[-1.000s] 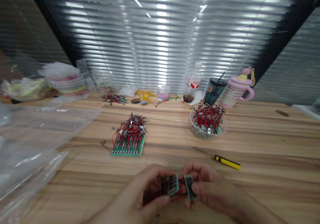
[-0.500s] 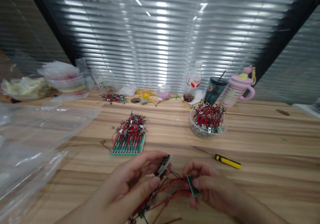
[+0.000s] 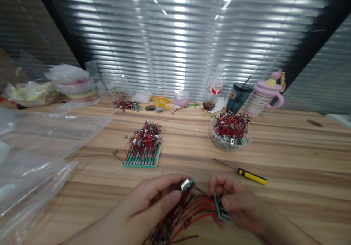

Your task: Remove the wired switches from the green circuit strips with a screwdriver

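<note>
My left hand (image 3: 153, 201) is closed on a small green circuit board (image 3: 188, 185) with a white connector on its top, at the bottom centre. Between thumb and fingers, my right hand (image 3: 238, 201) pinches another green board (image 3: 221, 208), tilted steeply. Red and black wires (image 3: 197, 206) run from this board toward the left hand and bunch below it. Beyond the left hand, a green panel (image 3: 141, 161) bears rows of upright red and black wires. A yellow and black screwdriver (image 3: 252, 176) lies past the right hand.
A clear bowl (image 3: 230, 144) of wired boards stands at the right. Behind it are a bottle (image 3: 215, 88), a dark cup (image 3: 239, 96) and a pink-handled mug (image 3: 264, 95). Plastic sheeting (image 3: 52, 128) covers the left side, and loose wires (image 3: 126, 105) lie farther back.
The board in my left hand has turned, showing its white connector. My right hand and its board have shifted slightly right and down. The whole view has moved a little.
</note>
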Demonstrator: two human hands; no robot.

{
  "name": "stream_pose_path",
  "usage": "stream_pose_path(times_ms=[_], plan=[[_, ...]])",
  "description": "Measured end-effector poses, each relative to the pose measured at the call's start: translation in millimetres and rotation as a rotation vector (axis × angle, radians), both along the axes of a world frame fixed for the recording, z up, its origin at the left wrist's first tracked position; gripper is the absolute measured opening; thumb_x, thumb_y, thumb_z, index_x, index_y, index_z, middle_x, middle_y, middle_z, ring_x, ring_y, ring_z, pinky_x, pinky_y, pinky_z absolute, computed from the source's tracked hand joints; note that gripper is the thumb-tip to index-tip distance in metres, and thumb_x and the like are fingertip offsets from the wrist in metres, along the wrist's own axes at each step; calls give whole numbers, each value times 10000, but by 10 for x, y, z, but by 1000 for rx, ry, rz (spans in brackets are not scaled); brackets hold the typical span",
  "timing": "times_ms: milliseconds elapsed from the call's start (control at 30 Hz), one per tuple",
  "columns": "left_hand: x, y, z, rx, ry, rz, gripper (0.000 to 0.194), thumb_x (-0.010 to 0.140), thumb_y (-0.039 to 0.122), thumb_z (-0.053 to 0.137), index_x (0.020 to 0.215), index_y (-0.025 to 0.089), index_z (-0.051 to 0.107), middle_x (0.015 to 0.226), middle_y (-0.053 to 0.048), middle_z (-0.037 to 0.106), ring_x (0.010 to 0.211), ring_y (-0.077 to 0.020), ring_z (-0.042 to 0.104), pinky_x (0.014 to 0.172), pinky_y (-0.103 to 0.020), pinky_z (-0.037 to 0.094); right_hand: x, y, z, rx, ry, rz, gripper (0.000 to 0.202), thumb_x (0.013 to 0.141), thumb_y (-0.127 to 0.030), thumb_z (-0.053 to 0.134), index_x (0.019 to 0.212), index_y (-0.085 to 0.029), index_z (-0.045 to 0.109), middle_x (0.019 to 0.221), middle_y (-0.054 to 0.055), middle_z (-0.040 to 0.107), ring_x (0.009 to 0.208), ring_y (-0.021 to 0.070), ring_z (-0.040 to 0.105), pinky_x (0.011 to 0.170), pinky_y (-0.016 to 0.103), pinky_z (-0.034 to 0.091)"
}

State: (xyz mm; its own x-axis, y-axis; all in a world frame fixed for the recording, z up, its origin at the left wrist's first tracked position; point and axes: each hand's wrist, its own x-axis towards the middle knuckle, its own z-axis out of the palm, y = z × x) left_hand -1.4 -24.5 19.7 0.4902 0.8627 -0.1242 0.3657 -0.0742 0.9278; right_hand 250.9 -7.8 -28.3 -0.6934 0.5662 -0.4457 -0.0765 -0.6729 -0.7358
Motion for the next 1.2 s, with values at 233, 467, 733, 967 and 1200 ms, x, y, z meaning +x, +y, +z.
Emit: stream_pose_path(times_ms=[233,467,733,967,1200], plan=[[59,-8,-58,-9,-310,233,322,954,387,536,1274,398,578,1291,63,616,1140,-111,602,944,-133,466,-9,-69,17,112,-236,331,962,474,-659,713,1117,-20,390,940,12,514,620,-166,452,595,-79,373],[76,59,-29,-58,-369,327,312,940,447,540,1198,291,620,1068,11,700,913,-105,656,735,-118,530,48,-71,-24,160,-147,374,1004,504,-703,668,1187,3,459,918,24,522,609,-167,431,576,-76,351],[79,52,-18,8,-120,228,367,955,470,474,1217,253,611,963,6,695,846,-104,632,697,-132,490,42,-35,-34,106,-141,260,867,516,-605,701,1093,-9,448,795,-16,485,606,-127,472,584,-33,397],[-22,104,-121,339,151,198,334,960,339,462,1275,257,536,1245,-12,630,1038,-136,629,871,-206,500,51,-17,-32,-33,-48,91,601,517,-451,602,867,-18,377,659,-20,464,481,-39,454,477,55,361],[-17,-1,-224,419,516,-143,377,906,153,442,1261,220,549,1291,-89,564,1212,-225,519,1062,-402,410,56,57,49,86,18,-190,767,515,-396,707,1124,-135,319,1034,5,535,703,-85,545,659,42,466]])
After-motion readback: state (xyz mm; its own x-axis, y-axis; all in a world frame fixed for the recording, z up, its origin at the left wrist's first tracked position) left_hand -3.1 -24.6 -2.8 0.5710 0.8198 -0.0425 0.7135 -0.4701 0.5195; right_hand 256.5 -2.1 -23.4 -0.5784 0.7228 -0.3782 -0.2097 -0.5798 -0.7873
